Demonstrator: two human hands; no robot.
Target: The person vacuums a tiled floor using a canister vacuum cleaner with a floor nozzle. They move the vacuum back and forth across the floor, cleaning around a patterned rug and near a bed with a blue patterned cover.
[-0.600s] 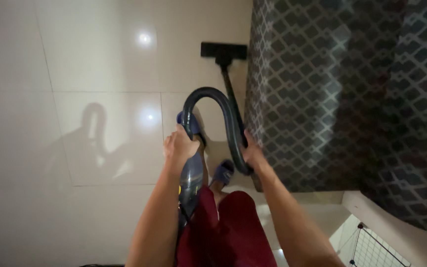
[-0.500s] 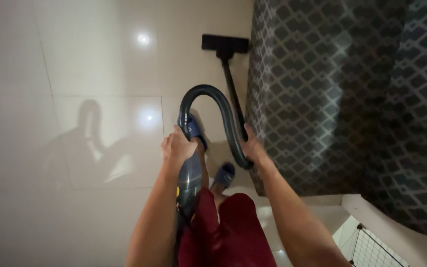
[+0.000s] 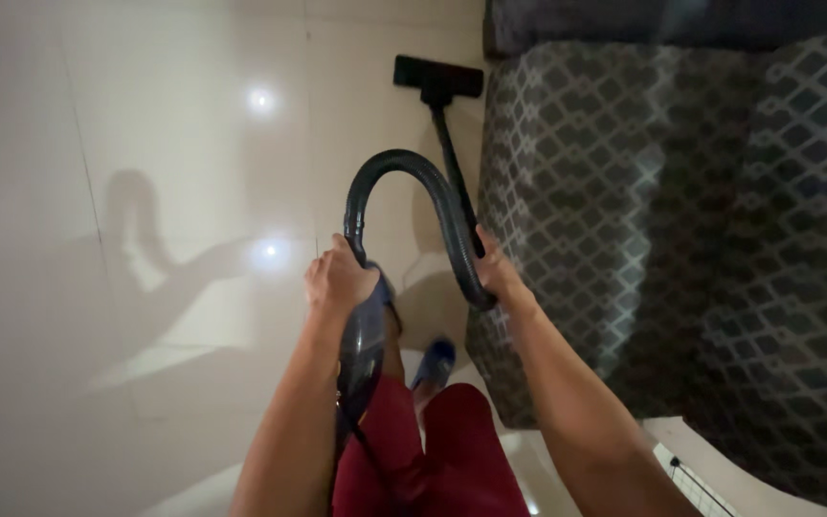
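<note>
My left hand [image 3: 337, 280] grips the top of a dark blue vacuum cleaner body [image 3: 361, 347], held upright beside my leg. A black hose [image 3: 404, 168] arches up out of it and comes down to my right hand [image 3: 498, 276], which is closed around the hose end where the black wand [image 3: 454, 163] begins. The wand runs away from me to a flat black floor nozzle [image 3: 437, 77] resting on the glossy white floor tiles [image 3: 165, 172], right beside the edge of a grey bed cover with a lattice pattern [image 3: 681, 230].
My legs in dark red shorts [image 3: 433, 450] and a foot in a blue slipper [image 3: 433, 362] are below the hands. A white wire grid [image 3: 696, 483] shows at the bottom right. Ceiling lights and my shadow reflect on the tiles to the left.
The view has shifted so the bed's far end and a dark band above it now show. Both hands and the hose sit a little higher; the grips are unchanged.
</note>
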